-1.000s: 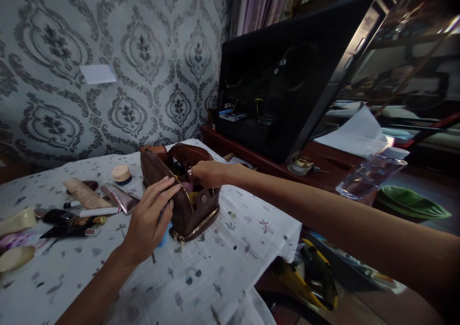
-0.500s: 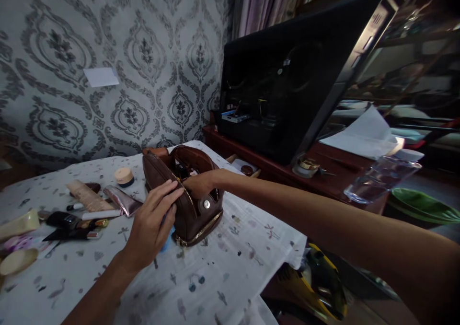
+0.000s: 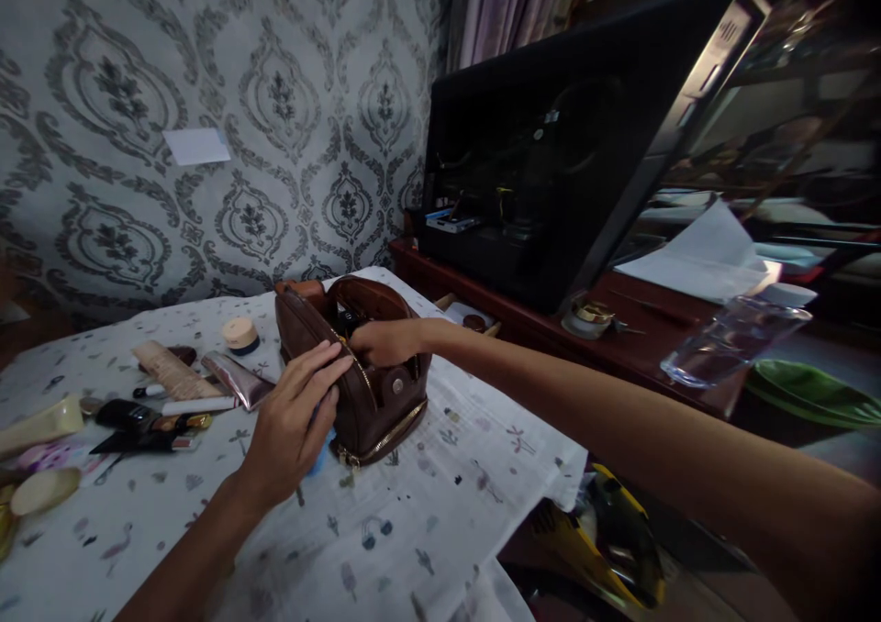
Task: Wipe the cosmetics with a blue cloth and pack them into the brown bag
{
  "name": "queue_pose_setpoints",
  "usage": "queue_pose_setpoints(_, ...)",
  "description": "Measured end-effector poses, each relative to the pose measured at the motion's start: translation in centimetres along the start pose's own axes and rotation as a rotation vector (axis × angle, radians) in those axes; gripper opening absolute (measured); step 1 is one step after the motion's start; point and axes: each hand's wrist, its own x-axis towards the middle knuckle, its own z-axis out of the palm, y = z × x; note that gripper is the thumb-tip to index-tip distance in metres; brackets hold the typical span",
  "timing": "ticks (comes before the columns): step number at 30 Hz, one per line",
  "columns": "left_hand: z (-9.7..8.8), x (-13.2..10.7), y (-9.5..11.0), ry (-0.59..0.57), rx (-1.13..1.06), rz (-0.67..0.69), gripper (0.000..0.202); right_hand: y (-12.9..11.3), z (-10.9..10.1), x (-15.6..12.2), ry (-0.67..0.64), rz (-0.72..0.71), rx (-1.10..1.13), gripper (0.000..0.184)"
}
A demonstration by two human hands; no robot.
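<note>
A brown leather makeup bag [image 3: 399, 411] stands unzipped on the patterned cloth [image 3: 440, 475], its flap with a round snap hanging at the near side. My left hand [image 3: 293, 420] grips the bag's left side, fingers over the zipped edge and thumb lower down. Something blue [image 3: 320, 452] peeks out beside that thumb. From the right, my right hand [image 3: 389, 339] reaches into the bag's opening. Its fingertips are hidden inside, so what they touch does not show. Dark items lie partly visible within the bag.
Left of the bag lie a cream jar [image 3: 240, 336], a beige tube [image 3: 175, 372], a silvery pink tube [image 3: 236, 379] and several other cosmetics. A black computer case [image 3: 523, 172] stands on a dark red desk [image 3: 619, 328] at right, near a clear plastic case [image 3: 736, 342].
My right hand has shifted slightly inside the bag, its knuckles a little higher. My left hand stays on the bag's side. The view has moved slightly.
</note>
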Motion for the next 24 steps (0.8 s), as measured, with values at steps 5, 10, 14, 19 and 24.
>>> queue_pose_setpoints(5,0.0,0.0,0.2,0.007,0.025,-0.004,0.042,-1.3,-0.7,-5.5,0.374,-0.02,0.229,0.026)
queue_pose_setpoints(10,0.1,0.1,0.2,0.014,0.028,-0.01,0.043,-2.5,3.5,-10.4,0.472,-0.035,0.165,0.02)
queue_pose_setpoints(14,0.3,0.2,0.1,0.009,0.025,-0.003,0.045,-2.6,5.6,-12.4,0.524,-0.112,0.223,0.022)
queue_pose_setpoints(19,0.4,0.2,0.0,-0.004,0.038,0.0,0.046,-2.4,5.7,-12.4,0.51,-0.138,0.218,0.023)
queue_pose_setpoints(24,0.4,0.1,0.0,-0.004,0.018,-0.018,0.044,-2.7,6.0,-11.7,0.56,-0.13,0.161,0.021)
